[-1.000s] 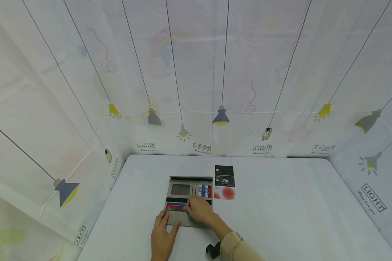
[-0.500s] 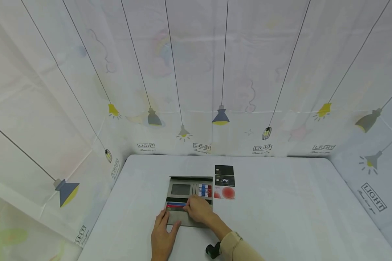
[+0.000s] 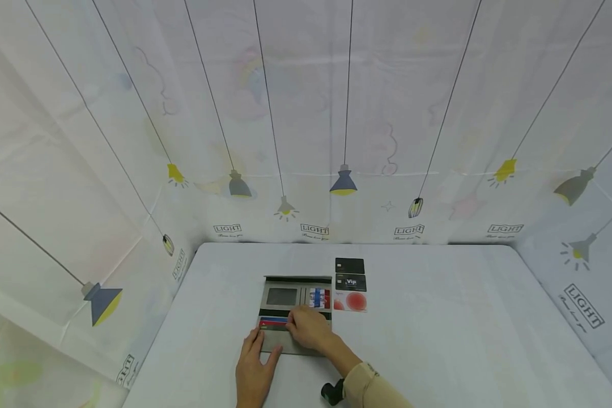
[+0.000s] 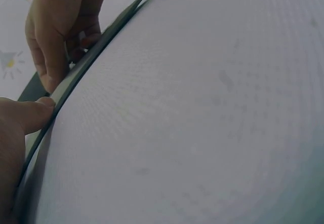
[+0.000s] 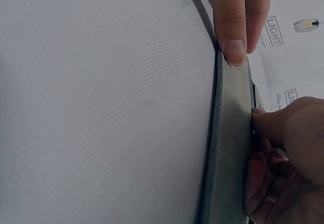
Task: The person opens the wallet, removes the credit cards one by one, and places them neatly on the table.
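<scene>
A grey wallet (image 3: 289, 343) lies unfolded on the white table, with blue, red and dark cards (image 3: 273, 323) tucked in its lower slots. My left hand (image 3: 254, 371) rests at its lower left corner, fingers along the side and thumb (image 5: 235, 51) pressing the front edge. Curled over the lower half, my right hand (image 3: 311, 328) has thumb and index finger pinched at the right end of the dark card; its fingertips are partly hidden. Right of the wallet lie a black card (image 3: 349, 266), a black Vip card (image 3: 351, 282) and a white card with red circles (image 3: 356, 302).
In the wallet's upper half are a dark window (image 3: 281, 296) and a blue, white and red insert (image 3: 318, 298). A small black device (image 3: 332, 392) sits by my right sleeve (image 3: 372, 388). A lamp-printed sheet (image 3: 306, 113) hangs behind the table (image 3: 438, 317).
Both hands, the wallet and the cards stay where they were. Only the head view has shifted very slightly.
</scene>
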Demonstrator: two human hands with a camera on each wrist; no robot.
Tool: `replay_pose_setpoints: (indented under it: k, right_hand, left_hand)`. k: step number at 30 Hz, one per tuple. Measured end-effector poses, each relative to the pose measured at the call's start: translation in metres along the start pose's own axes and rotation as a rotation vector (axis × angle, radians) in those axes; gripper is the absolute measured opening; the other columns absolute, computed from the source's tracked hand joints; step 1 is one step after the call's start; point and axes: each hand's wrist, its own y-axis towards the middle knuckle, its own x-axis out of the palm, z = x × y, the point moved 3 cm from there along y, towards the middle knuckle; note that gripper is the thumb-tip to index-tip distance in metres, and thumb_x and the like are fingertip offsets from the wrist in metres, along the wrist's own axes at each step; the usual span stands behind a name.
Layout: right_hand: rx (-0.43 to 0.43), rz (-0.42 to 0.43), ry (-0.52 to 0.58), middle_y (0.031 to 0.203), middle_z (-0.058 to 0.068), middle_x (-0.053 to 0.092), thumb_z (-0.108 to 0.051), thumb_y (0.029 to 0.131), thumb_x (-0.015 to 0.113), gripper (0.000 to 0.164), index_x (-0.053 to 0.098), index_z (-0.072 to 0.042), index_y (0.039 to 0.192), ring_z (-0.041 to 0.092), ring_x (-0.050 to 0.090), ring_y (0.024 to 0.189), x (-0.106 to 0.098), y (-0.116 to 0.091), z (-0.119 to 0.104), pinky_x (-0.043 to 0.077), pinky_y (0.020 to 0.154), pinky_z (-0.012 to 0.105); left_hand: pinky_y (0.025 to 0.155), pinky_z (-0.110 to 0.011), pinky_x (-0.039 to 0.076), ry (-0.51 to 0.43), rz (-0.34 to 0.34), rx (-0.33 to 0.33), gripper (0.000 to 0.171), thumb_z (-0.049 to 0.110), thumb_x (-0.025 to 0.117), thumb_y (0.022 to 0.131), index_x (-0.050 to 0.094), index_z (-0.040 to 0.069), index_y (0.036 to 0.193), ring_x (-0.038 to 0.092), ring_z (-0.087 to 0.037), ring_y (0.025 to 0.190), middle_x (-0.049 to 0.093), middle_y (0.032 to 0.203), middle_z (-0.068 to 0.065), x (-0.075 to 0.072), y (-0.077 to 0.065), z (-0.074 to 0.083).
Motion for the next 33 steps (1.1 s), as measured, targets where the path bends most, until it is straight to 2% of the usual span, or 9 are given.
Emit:
replay_pose_setpoints:
  k: [3, 7, 10, 16, 23, 27, 33]
  right_hand:
    - [-0.009, -0.016, -0.004, 0.083, -0.008, 0.055, -0.023, 0.095, 0.068, 0.009, 0.064, -0.018, 0.088, 0.004, 0.047, 0.072, 0.001, 0.0, -0.001, 0.041, 0.058, 0.02]
    - [-0.038, -0.015, -0.029, 0.091, -0.007, 0.06, -0.019, 0.095, 0.069, 0.002, 0.067, -0.019, 0.095, 0.004, 0.052, 0.077, 0.003, 0.0, -0.004, 0.048, 0.064, 0.022]
    - [-0.053, -0.004, -0.039, 0.094, -0.007, 0.062, -0.019, 0.094, 0.069, 0.004, 0.068, -0.02, 0.097, 0.004, 0.054, 0.079, 0.003, 0.0, -0.006, 0.052, 0.067, 0.024]
    - [-0.008, -0.016, -0.006, 0.089, -0.009, 0.058, -0.025, 0.094, 0.07, 0.007, 0.066, -0.02, 0.094, 0.003, 0.05, 0.075, 0.009, 0.002, -0.004, 0.047, 0.062, 0.023]
    - [0.056, -0.056, 0.031, 0.085, -0.009, 0.055, -0.024, 0.095, 0.068, 0.008, 0.065, -0.019, 0.09, 0.004, 0.048, 0.072, 0.011, 0.005, -0.002, 0.042, 0.059, 0.022]
    - [0.064, -0.067, 0.035, 0.085, -0.009, 0.055, -0.023, 0.096, 0.067, 0.007, 0.065, -0.019, 0.091, 0.005, 0.048, 0.073, 0.01, 0.006, -0.002, 0.043, 0.06, 0.023]
    - [0.044, -0.036, 0.026, 0.087, -0.008, 0.057, -0.021, 0.096, 0.067, 0.007, 0.064, -0.019, 0.09, 0.005, 0.05, 0.075, 0.008, 0.004, -0.004, 0.047, 0.064, 0.027]
  left_hand:
    - [0.107, -0.052, 0.049, -0.005, -0.01, -0.012, 0.063, 0.029, 0.088, 0.076, 0.067, -0.005, 0.124, 0.06, -0.039, 0.126, 0.064, 0.134, -0.014, 0.0, 0.0, -0.001]
    - [0.107, -0.052, 0.049, -0.011, -0.016, -0.016, 0.063, 0.03, 0.087, 0.077, 0.066, -0.005, 0.124, 0.06, -0.039, 0.126, 0.063, 0.135, -0.015, 0.0, 0.0, -0.001]
    - [0.106, -0.053, 0.05, -0.011, -0.016, -0.016, 0.062, 0.03, 0.087, 0.077, 0.066, -0.005, 0.124, 0.06, -0.039, 0.126, 0.063, 0.135, -0.015, 0.0, 0.0, -0.002]
    - [0.106, -0.052, 0.05, -0.009, -0.018, -0.021, 0.063, 0.03, 0.087, 0.077, 0.066, -0.005, 0.125, 0.06, -0.038, 0.127, 0.064, 0.135, -0.015, -0.001, 0.0, -0.001]
    - [0.106, -0.051, 0.05, 0.004, -0.038, -0.042, 0.062, 0.031, 0.086, 0.078, 0.066, -0.005, 0.125, 0.06, -0.038, 0.127, 0.063, 0.135, -0.014, -0.001, 0.0, 0.001]
    - [0.106, -0.051, 0.051, 0.001, -0.047, -0.051, 0.062, 0.032, 0.086, 0.079, 0.066, -0.005, 0.125, 0.059, -0.037, 0.128, 0.063, 0.135, -0.014, -0.003, 0.0, 0.003]
    - [0.106, -0.051, 0.05, 0.003, -0.044, -0.043, 0.062, 0.032, 0.086, 0.079, 0.066, -0.005, 0.125, 0.059, -0.037, 0.128, 0.063, 0.135, -0.014, -0.003, 0.002, 0.004]
